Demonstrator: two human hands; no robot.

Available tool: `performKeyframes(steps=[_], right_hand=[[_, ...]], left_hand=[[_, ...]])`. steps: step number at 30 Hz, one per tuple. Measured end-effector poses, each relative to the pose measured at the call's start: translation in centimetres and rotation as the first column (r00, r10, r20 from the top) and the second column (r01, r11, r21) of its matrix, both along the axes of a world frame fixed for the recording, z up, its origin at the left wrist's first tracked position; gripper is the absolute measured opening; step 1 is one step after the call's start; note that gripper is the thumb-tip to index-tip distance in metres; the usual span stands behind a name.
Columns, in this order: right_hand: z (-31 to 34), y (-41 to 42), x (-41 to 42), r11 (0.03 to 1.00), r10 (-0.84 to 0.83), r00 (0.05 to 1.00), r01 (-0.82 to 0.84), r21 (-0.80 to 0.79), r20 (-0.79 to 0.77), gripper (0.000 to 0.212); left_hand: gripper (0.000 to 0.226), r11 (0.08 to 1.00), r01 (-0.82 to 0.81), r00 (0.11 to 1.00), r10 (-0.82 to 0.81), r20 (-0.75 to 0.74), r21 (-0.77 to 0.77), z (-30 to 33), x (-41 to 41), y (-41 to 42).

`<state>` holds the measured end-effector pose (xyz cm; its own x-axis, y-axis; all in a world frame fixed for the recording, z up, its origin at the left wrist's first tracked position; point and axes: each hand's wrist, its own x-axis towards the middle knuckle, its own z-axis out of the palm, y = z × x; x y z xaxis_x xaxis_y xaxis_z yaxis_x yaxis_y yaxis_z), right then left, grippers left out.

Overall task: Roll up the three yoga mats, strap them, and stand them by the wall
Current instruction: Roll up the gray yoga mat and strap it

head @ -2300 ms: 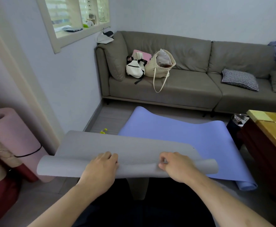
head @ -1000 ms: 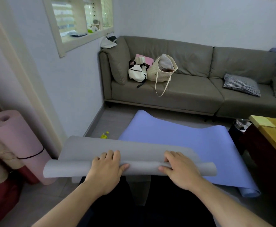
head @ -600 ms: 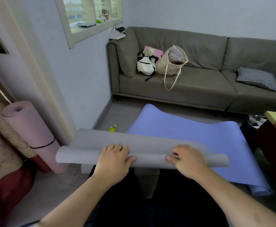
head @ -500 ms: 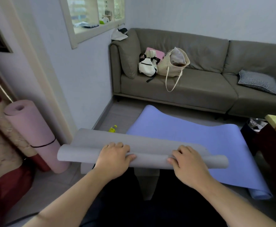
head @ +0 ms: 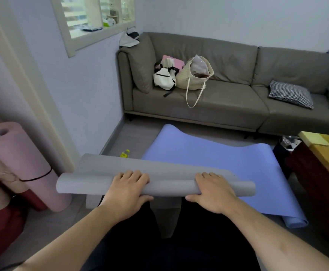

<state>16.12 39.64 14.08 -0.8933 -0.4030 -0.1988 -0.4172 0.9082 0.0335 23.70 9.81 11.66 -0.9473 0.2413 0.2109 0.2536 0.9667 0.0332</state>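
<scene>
Grey floor point(head: 136, 132), sofa point(head: 228, 98), perhaps tiled, under purple mat point(head: 208, 153).

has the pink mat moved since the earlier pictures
No. The pink mat leans strapped by the doorframe as before; only the camera shifted.

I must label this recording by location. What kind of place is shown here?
Most likely a home living room: a grey sofa carrying a tote bag and a checked cushion, a wooden table at the right, and yoga mats on the floor.
</scene>
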Motion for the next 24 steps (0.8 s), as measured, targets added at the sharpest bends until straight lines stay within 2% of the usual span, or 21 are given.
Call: performKeyframes(steps=[2, 4, 7, 9, 11, 14, 17, 19, 22, 24], right_hand=[[-0.4, -0.1, 0.6, 1.0, 0.01, 0.998, -0.011, -0.012, -0.07, 0.067], [-1.1, 0.2, 1.3, 0.998, 0.047, 0.985, -0.052, -0.03, -0.163, 0.073], [-1.9, 0.8, 1.8, 0.997, 0.074, 0.976, -0.079, -0.015, -0.207, 0.078], [-1.9, 0.9, 1.5, 0.999, 0.039, 0.976, -0.045, -0.019, -0.212, 0.07], [-1.6, 0.3, 0.9, 0.999, 0.026, 0.986, -0.033, -0.041, -0.162, 0.059], [-0.7, -0.3, -0.2, 0.995, 0.016, 0.999, -0.02, -0.097, -0.043, 0.047], [-0.8, -0.9, -0.2, 0.994, 0.023, 0.998, -0.028, -0.102, -0.052, 0.046], [-1.5, -1.0, 0.4, 0.995, 0.019, 0.993, -0.031, -0.1, -0.116, 0.051], [-2.2, -0.9, 1.4, 0.999, 0.018, 0.976, -0.027, -0.038, -0.215, 0.068], [-2.2, -0.9, 1.6, 1.0, 0.015, 0.975, -0.011, 0.022, -0.221, 0.076]], left_hand=[[0.047, 0.999, -0.011, 0.998, 0.008, 0.056, 0.051, 0.2, -0.6, -0.2], [0.044, 0.99, -0.046, 0.981, 0.02, 0.19, 0.134, 0.8, -1.4, -0.6], [0.04, 0.96, -0.126, 0.937, 0.033, 0.349, 0.248, 2.1, -2.2, -0.7], [0.041, 0.952, -0.167, 0.911, 0.049, 0.41, 0.256, 2.4, -2.7, -0.1], [0.043, 0.96, -0.19, 0.907, 0.091, 0.412, 0.206, 2.7, -2.6, 0.4], [0.051, 0.978, -0.207, 0.931, 0.193, 0.311, 0.011, 2.4, -2.1, 0.9], [0.069, 0.974, -0.212, 0.946, 0.225, 0.232, -0.078, 1.9, -1.3, 0.9], [0.08, 0.977, -0.204, 0.95, 0.213, 0.23, -0.065, 1.6, -1.4, 0.8], [0.076, 0.978, -0.187, 0.94, 0.205, 0.274, -0.09, 1.6, -2.4, 0.1], [0.065, 0.979, -0.186, 0.93, 0.203, 0.307, -0.082, 1.7, -2.9, 0.1]])
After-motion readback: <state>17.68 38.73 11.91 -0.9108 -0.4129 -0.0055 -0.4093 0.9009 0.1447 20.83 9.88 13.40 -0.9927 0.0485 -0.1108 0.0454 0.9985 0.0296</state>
